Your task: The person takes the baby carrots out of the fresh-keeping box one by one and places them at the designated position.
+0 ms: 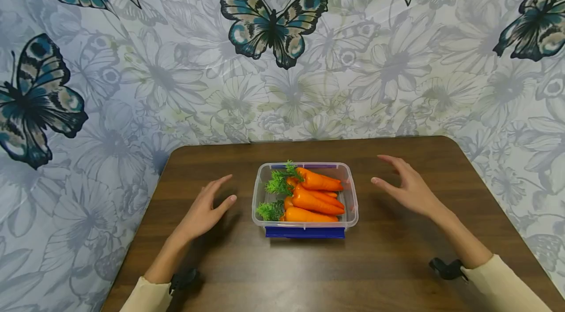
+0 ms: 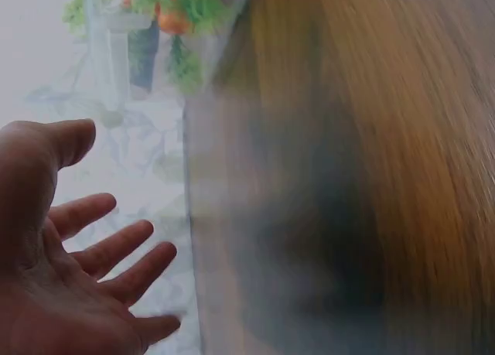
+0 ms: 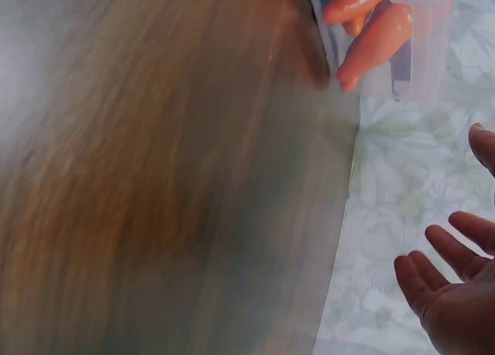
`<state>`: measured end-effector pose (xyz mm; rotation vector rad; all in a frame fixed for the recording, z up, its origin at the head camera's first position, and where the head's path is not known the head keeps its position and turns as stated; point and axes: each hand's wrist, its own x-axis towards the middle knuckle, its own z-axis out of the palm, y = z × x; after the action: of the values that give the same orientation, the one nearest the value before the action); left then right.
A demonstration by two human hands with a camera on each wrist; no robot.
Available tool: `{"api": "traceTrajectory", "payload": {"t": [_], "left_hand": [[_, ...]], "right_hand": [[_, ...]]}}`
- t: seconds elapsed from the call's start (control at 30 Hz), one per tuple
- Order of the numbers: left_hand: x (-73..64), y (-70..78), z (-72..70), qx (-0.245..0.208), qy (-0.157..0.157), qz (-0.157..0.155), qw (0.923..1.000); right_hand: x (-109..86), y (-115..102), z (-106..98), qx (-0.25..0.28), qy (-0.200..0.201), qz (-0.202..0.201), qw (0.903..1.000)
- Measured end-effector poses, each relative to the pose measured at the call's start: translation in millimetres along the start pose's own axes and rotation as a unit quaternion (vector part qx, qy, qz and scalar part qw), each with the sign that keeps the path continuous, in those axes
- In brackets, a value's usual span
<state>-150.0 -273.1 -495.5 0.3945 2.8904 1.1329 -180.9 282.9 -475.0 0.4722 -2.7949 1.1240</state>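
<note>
Left grip: released, fingers extended, nothing held; hangs left of the container, apart from it, thumb side toward it. Middle: clear plastic container on the wooden counter, between the two grips, long axis running left to right, so its short ends face the hands. No lid on top; blue clasp hangs along the near long side. Inside: several orange carrots, lying mostly lengthwise, green tops at the left end, tips to the right. Right grip: also released, fingers spread, no contact, just off the right end. Gaps look similar; can't call a nearer hand.
</note>
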Motion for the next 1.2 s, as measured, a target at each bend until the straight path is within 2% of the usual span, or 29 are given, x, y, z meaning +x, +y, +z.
{"api": "traceTrajectory", "payload": {"t": [0.13, 0.27, 0.4, 0.57, 0.7, 0.83, 0.97, 1.2], "left_hand": [[5.1, 6.8, 4.7, -0.074, 0.004, 0.008, 0.9972], [13.0, 13.9, 11.3, -0.137, 0.01, 0.02, 0.9903], [20.3, 21.4, 18.4, -0.194, 0.007, 0.024, 0.9806], [26.1, 29.1, 28.3, -0.264, -0.018, 0.014, 0.9643], [27.5, 32.4, 35.7, -0.277, -0.035, 0.005, 0.9603], [26.0, 34.0, 39.4, -0.274, -0.04, 0.005, 0.9608], [24.0, 34.4, 40.1, -0.279, -0.043, 0.008, 0.9593], [22.8, 33.8, 40.5, -0.291, -0.044, 0.004, 0.9558]], "right_hand": [[7.7, -5.2, 7.4, 0.043, 0.007, -0.009, 0.999], [15.5, -13.1, 16.8, 0.082, 0.005, -0.021, 0.9964], [22.9, -23.5, 28.2, 0.109, 0.005, -0.041, 0.9932], [31.0, -37.4, 40.7, 0.139, 0.007, -0.067, 0.988], [36.3, -47.1, 49.1, 0.159, 0.002, -0.09, 0.9832], [42.7, -55.8, 55.8, 0.17, -0.025, -0.115, 0.9785], [48.9, -63.5, 60.6, 0.176, -0.061, -0.118, 0.9753], [58.1, -75.0, 64.7, 0.158, -0.121, -0.115, 0.9732]]}}
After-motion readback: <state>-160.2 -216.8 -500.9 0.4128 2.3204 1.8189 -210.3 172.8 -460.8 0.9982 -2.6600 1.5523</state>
